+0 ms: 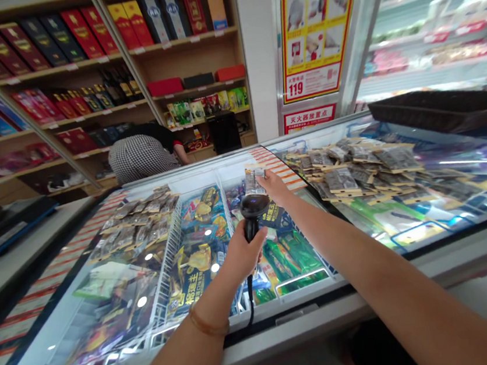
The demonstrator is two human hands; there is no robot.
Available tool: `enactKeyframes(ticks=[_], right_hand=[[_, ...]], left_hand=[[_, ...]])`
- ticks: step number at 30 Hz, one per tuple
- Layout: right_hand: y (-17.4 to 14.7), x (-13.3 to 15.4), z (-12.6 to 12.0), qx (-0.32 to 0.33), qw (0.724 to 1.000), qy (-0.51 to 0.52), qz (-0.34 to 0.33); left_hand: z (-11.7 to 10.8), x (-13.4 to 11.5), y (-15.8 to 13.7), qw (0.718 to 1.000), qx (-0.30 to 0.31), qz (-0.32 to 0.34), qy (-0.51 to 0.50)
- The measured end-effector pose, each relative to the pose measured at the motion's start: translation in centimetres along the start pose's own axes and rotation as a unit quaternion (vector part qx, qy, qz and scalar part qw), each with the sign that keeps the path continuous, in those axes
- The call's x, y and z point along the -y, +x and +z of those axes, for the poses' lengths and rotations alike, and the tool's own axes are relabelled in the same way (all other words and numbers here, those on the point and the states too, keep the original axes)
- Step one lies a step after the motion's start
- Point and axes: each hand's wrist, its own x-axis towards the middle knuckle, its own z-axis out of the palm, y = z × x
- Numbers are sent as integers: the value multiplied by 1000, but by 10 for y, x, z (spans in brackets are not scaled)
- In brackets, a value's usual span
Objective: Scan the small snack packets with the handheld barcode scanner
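My left hand is wrapped round the handle of a black barcode scanner, its head pointing away from me and its cable hanging down over the freezer's front. Just beyond the scanner, my right hand pinches a small clear packet with a light, printed edge. Both hands are above the glass top of a chest freezer. One pile of similar flat, dark packets lies on the glass to the right, and another pile of packets lies to the left.
Under the glass are bagged frozen goods in white wire baskets. A dark tray rests at the right rear. Behind the freezer, a person bends toward shelves of boxes. A lit display fridge stands at the right.
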Motion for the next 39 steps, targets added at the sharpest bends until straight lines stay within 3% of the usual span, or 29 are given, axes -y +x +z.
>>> enactKeyframes(ticks=[5, 9, 14, 18, 22, 25, 30, 35, 39], right_hand=[[-3, 5, -1, 7, 999, -41, -12], [-6, 11, 0, -72, 978, -194, -12], [-10, 18, 3, -111, 961, -244, 65], [-10, 22, 4, -89, 967, -215, 107], [-12, 32, 21, -35, 969, -202, 139], [-16, 44, 56, 2, 974, -142, 175], [-27, 60, 154, 82, 967, -57, 236], [-33, 63, 252, 146, 954, 4, 262], [-28, 57, 297, 170, 950, 44, 257]], left_hand=[[0, 2, 1, 1000, -3, 7, 3], [2, 7, 1, 1000, -7, 6, 12], [0, -2, -4, 998, -46, -1, -48], [-27, -18, -26, 994, -62, 14, -85], [-77, -23, -61, 995, -92, 18, -43], [-116, -19, -86, 989, -143, 8, -36], [-166, -13, -118, 974, -219, -6, -62], [-190, -8, -139, 953, -285, -13, -100], [-197, -2, -147, 952, -289, -25, -101]])
